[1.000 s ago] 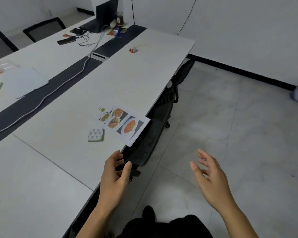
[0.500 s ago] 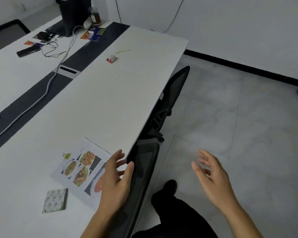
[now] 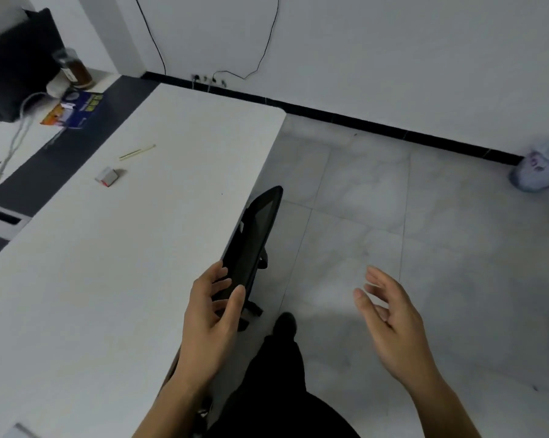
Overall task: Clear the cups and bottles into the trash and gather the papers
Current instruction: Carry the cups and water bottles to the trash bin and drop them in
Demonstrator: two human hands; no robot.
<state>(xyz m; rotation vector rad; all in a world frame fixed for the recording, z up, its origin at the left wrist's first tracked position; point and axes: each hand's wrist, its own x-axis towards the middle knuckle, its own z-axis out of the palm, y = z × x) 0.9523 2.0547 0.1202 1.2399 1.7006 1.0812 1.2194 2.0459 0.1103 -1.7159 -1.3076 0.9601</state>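
**Nothing in your grasp**

Your left hand point(image 3: 210, 314) hovers at the white table's point(image 3: 124, 263) right edge, fingers loosely spread. Your right hand point(image 3: 393, 320) hangs spread beyond that edge. The brown bottle point(image 3: 74, 69) stands at the table's far-left end.

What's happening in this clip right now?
A person stands beside a white table, both hands open and holding nothing. The left hand is at the table edge by a black chair back; the right hand hangs over the floor. A bottle stands at the table's far end, with a small box nearer. Nothing is being picked up at this moment.
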